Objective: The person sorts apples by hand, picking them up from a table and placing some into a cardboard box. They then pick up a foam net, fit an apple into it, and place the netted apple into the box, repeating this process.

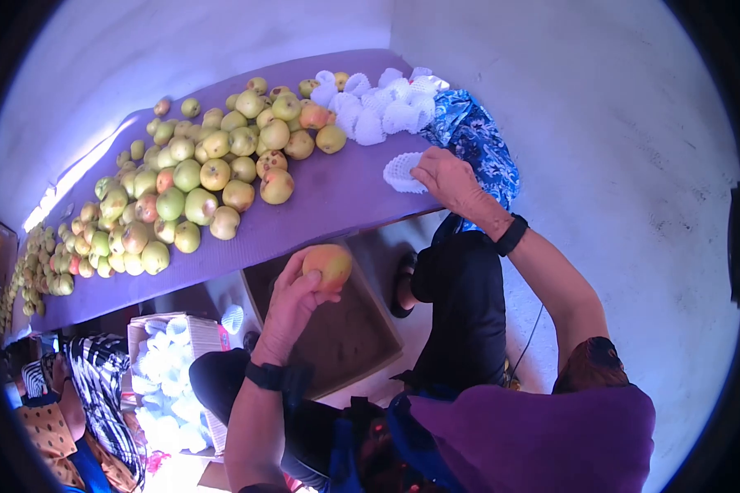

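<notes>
My left hand (292, 300) holds a yellow-red apple (329, 267) in front of the table edge, above an open cardboard box on the floor. My right hand (448, 181) pinches the edge of a white foam net (403, 172) over the table's right part. Behind it lies a pile of white foam nets (382, 107). Many green, yellow and reddish apples (187, 174) are heaped on the purple-covered table (329, 191), to the left of the nets.
A blue patterned cloth (477, 144) hangs at the table's right end. Below stand an empty-looking cardboard box (366, 329) and a box full of white nets (168, 378). Another person's arm and patterned clothing (103, 386) show at the lower left. A wall rises behind the table.
</notes>
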Demonstrator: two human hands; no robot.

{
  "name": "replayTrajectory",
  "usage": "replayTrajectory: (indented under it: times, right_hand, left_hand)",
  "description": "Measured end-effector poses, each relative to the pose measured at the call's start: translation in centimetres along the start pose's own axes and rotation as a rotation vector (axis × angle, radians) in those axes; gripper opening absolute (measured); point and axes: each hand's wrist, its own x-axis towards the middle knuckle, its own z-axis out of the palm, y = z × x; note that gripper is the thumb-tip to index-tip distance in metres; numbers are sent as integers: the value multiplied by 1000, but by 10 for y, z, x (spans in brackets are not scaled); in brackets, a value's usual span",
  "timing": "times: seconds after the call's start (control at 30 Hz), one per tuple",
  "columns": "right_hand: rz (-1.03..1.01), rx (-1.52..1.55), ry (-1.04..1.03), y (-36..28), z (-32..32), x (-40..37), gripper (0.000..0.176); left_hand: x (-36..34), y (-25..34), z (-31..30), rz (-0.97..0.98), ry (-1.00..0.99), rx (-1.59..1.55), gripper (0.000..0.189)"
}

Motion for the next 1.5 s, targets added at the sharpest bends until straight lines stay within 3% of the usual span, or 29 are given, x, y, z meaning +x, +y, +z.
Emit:
replayTrajectory:
  times: [0.07,0.13,0.4,0.7,0.8,0.97,1.03,1.1,1.23,1.3,1.37,1.43,1.5]
  right_hand:
    - [-106,-32,40,-22,11,-3,14]
    - [-218,-61,-49,-49,14,-5,9]
    - [-229,123,-57,-117,40,-10,26]
    - [-58,472,-45,-148,47,-4,43]
    - [16,614,-92,-147,44,-1,41]
    - [136,740,-182,-138,50,-6,11]
    - [179,814,-233,-141,46,-9,10]
    - [223,888,-287,-144,45,-12,10]
    - [324,1060,-396,-146,48,-17,11]
    - [353,1127,-429,-147,51,-19,12]
    - [205,1166,-351,-146,57,-21,14]
    - [179,1134,-347,-149,56,-20,14]
    - [154,1102,-339,-153,51,-20,13]
  left_hand:
    - [2,-1,0,27,4,-32,54]
    - [3,-1,-2,52,4,-64,57]
    - [-1,6,-2,21,-61,6,62]
    - [-9,16,-9,103,108,281,65]
    - [-11,17,-10,110,134,280,65]
    - [-16,15,-11,140,134,320,67]
    - [-17,12,-11,146,141,338,68]
    - [-19,11,-11,235,180,502,66]
    - [-25,17,-14,236,222,668,65]
    - [-31,27,-14,295,241,1023,63]
    - [-29,19,-24,309,183,978,63]
    - [-30,19,-24,323,125,935,63]
    - [-33,19,-17,120,106,539,62]
